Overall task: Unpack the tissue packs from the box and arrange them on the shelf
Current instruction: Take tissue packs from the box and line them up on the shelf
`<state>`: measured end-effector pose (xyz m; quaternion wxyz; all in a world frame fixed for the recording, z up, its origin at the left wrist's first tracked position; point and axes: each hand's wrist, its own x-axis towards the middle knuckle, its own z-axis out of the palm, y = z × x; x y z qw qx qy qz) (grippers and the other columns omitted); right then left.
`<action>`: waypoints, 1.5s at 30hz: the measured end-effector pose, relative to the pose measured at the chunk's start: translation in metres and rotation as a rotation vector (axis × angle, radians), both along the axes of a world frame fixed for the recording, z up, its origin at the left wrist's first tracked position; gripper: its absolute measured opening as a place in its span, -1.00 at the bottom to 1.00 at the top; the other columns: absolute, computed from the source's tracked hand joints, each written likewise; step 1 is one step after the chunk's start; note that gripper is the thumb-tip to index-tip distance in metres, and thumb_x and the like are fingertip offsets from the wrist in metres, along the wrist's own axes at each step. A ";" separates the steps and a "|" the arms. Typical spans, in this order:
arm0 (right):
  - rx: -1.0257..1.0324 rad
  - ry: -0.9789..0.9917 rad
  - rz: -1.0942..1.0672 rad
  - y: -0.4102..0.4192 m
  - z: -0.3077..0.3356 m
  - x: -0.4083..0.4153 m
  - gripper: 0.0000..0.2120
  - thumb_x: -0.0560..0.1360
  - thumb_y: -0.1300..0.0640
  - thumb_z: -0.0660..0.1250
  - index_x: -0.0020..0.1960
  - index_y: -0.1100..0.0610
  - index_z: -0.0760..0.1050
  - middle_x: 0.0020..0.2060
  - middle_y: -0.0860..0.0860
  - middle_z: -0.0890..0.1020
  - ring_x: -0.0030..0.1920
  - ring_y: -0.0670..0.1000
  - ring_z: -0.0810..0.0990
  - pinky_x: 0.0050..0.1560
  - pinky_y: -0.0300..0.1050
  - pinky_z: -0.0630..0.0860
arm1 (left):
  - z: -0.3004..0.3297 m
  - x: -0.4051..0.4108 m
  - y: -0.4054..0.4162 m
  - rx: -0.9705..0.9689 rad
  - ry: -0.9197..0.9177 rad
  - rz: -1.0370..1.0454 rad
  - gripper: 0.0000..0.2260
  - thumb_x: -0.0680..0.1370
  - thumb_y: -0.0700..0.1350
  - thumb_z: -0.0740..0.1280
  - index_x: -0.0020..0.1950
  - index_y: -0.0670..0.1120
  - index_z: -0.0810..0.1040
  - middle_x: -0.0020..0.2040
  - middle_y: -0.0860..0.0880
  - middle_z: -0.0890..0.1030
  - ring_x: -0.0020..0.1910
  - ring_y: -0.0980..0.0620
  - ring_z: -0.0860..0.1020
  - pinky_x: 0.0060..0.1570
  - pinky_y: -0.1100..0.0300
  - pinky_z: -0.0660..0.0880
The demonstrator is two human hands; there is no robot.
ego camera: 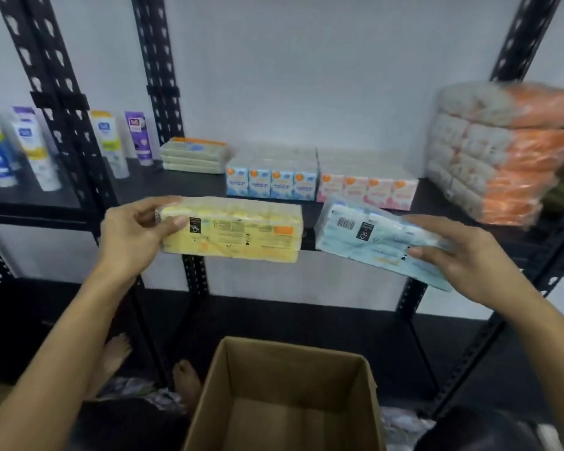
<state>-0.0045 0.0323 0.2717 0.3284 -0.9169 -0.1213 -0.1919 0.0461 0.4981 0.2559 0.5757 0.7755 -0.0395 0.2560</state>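
Observation:
My left hand (134,237) grips the left end of a yellow tissue pack (241,231), held level in front of the black shelf (176,187). A light blue tissue pack (365,237) is tilted down to the right, with my right hand (463,258) holding its right end. Both packs hover just below the shelf's front edge. On the shelf stand a blue pack (271,177), a pink pack (368,187) and a flat green stack (194,154). The open cardboard box (284,402) sits below me and looks empty inside.
A tall stack of orange and white packs (498,154) fills the shelf's right end. Several cream tubes (111,141) stand on the left shelf section. Black slotted uprights (158,60) frame the bays. Bare feet (186,382) and plastic wrapping lie by the box on the floor.

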 end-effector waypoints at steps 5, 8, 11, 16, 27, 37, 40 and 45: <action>-0.142 -0.148 -0.041 -0.006 0.014 0.049 -0.54 0.47 0.23 0.53 0.35 0.03 0.59 0.30 -0.02 0.61 0.34 0.03 0.54 0.40 -0.02 0.42 | 0.020 0.046 -0.034 0.037 -0.012 0.010 -0.74 0.50 -0.18 0.52 0.14 0.05 0.68 -0.08 0.13 0.71 -0.01 0.10 0.70 0.00 0.24 0.64; -0.246 -0.139 -0.066 -0.010 0.007 0.082 -0.53 0.47 0.17 0.54 0.35 -0.02 0.58 0.33 -0.03 0.60 0.37 0.07 0.54 0.41 0.20 0.42 | 0.017 0.069 -0.049 0.109 -0.008 0.065 -0.72 0.51 -0.14 0.52 0.21 0.02 0.67 -0.11 0.21 0.65 -0.05 0.25 0.63 0.08 0.28 0.57; -0.299 -0.106 -0.074 -0.012 0.010 0.102 -0.51 0.47 0.14 0.54 0.36 -0.07 0.57 0.36 -0.04 0.58 0.41 0.06 0.50 0.43 0.23 0.38 | 0.014 0.086 -0.055 0.150 -0.005 0.094 -0.68 0.51 -0.11 0.52 0.26 -0.01 0.66 -0.14 0.25 0.61 -0.10 0.32 0.57 -0.02 0.43 0.46; -0.357 0.203 -0.031 -0.010 0.046 0.111 -0.55 0.48 -0.13 0.48 0.34 -0.18 0.50 0.36 -0.17 0.51 0.38 -0.03 0.46 0.46 0.01 0.32 | 0.036 0.106 -0.035 0.379 0.192 -0.043 -0.34 0.33 0.26 0.56 0.37 0.11 0.51 0.23 0.10 0.62 0.16 0.00 0.61 0.25 -0.08 0.54; -0.319 0.211 -0.113 0.059 0.049 0.186 -0.42 0.66 -0.30 0.01 -0.24 0.12 0.45 -0.37 -0.03 0.53 -0.26 0.06 0.57 -0.13 -0.04 0.47 | 0.071 0.147 -0.142 1.128 0.054 -0.075 -0.49 0.67 0.27 -0.01 0.21 -0.02 0.58 0.11 -0.04 0.63 0.17 -0.10 0.54 0.19 -0.07 0.44; -0.221 -0.007 -0.225 0.055 0.036 0.196 -0.50 0.63 -0.05 0.19 -0.36 0.26 0.36 -0.49 0.07 0.43 -0.43 0.08 0.39 -0.36 -0.09 0.30 | 0.029 0.162 -0.152 1.205 -0.234 0.163 -0.58 0.67 0.06 -0.10 -0.07 -0.06 0.50 -0.13 -0.04 0.60 -0.10 -0.12 0.54 -0.04 -0.02 0.37; -0.206 -0.052 -0.250 0.055 0.036 0.194 -0.54 0.62 -0.02 0.19 -0.39 0.16 0.28 -0.50 0.06 0.38 -0.44 0.06 0.33 -0.38 -0.11 0.27 | 0.022 0.164 -0.154 1.176 -0.306 0.211 -0.57 0.67 0.03 -0.08 -0.03 -0.08 0.54 -0.12 -0.04 0.60 -0.12 -0.10 0.52 -0.02 -0.04 0.41; -0.205 -0.074 -0.264 0.057 0.036 0.192 -0.54 0.63 -0.01 0.18 -0.39 0.16 0.29 -0.49 0.06 0.42 -0.42 0.04 0.34 -0.37 -0.10 0.31 | 0.010 0.158 -0.155 1.099 -0.413 0.272 -0.64 0.70 0.03 0.02 0.13 -0.10 0.55 0.01 -0.06 0.58 -0.03 -0.08 0.49 0.10 -0.01 0.39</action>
